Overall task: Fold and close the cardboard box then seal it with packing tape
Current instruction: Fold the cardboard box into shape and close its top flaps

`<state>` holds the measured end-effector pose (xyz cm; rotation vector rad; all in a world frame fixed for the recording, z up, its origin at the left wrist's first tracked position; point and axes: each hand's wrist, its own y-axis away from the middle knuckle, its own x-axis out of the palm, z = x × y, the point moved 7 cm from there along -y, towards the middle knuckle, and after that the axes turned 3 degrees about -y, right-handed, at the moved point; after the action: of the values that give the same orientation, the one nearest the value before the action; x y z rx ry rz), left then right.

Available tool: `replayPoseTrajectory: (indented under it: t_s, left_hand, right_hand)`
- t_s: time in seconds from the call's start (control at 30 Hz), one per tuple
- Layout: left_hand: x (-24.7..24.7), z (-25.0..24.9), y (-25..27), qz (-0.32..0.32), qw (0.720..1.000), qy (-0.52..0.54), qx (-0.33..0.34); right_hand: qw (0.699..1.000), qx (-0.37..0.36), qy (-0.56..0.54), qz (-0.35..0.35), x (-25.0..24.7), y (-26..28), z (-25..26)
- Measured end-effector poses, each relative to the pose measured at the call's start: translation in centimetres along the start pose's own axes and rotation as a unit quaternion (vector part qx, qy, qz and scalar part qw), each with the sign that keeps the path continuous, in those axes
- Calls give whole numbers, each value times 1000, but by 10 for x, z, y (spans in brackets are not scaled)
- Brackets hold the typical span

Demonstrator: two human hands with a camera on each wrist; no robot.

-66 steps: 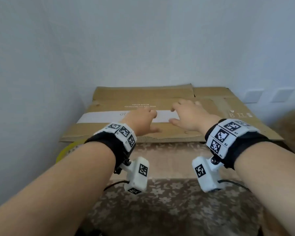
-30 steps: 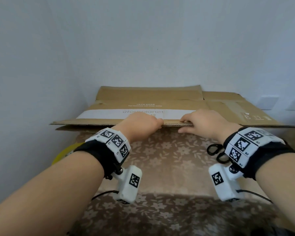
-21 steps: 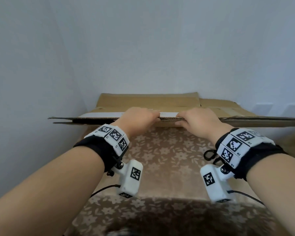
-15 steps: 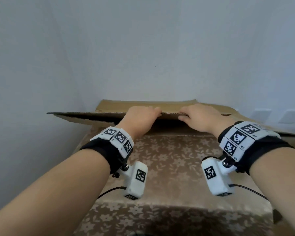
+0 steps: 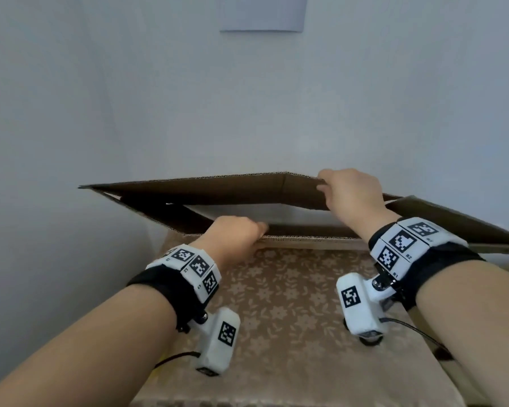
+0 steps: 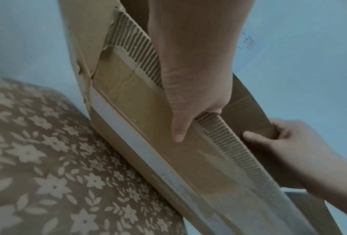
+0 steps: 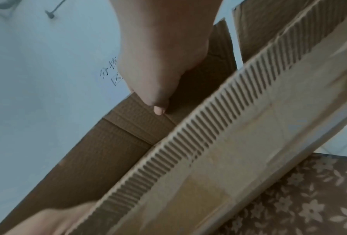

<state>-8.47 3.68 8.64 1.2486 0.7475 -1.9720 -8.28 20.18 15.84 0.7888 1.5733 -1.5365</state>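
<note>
1. The left hand (image 5: 235, 235) grips the near, lower panel of the flattened cardboard box (image 5: 206, 190). In the left wrist view its thumb (image 6: 179, 127) lies flat on the panel's outer face while the fingers curl over the corrugated edge to the inside.
2. The right hand (image 5: 351, 190) is higher and pinches the upper panel at its front edge, close to a vertical crease. In the right wrist view the thumb (image 7: 158, 108) presses the panel's brown inner face; the fingers are behind the board and cannot be seen there.
3. With the two panels held apart, the box gapes as a slanted, diamond-shaped tube, and the white wall (image 5: 247, 98) shows through the gap.
4. A strip of pale tape (image 6: 128, 139) runs along the outer face of the lower panel, below the left thumb.
5. A loose flap (image 5: 453, 221) sticks out to the right, past the right wrist.
6. The box's lower edge sits above the far end of a table covered with a brown floral tablecloth (image 5: 291, 304).
7. Each wrist wears a black band with white marker blocks and a small white camera; thin black cables trail from them across the cloth.
8. A pale rectangular panel (image 5: 262, 13) hangs high on the wall.
</note>
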Motion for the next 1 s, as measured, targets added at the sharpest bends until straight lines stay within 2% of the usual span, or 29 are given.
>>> replayPoseTrajectory:
  t_s: [0.13, 0.27, 0.43, 0.57, 0.77, 0.87, 1.0]
  left_hand:
    - [-20, 7, 8, -19, 999, -20, -36]
    - [-64, 30, 20, -62, 995, -46, -59]
    - [-104, 49, 45, -74, 991, -94, -55]
    - [-123, 65, 68, -72, 991, -91, -67]
    - [-154, 99, 100, -90, 982, -64, -151]
    - [-187, 113, 112, -138, 963, -111, -201]
    - [-231, 119, 131, -286, 901, -149, -289]
  right_hand:
    - [999, -20, 24, -26, -24, -6, 6]
    - [995, -44, 35, -78, -60, -12, 12]
    - [992, -33, 21, -117, -103, -7, 12]
    - [991, -12, 15, -135, -134, -1, 8]
    - [984, -2, 4, -176, -198, 9, 12]
    - [981, 27, -18, -194, -227, 12, 10]
    - [969, 86, -93, -213, -251, 19, -2]
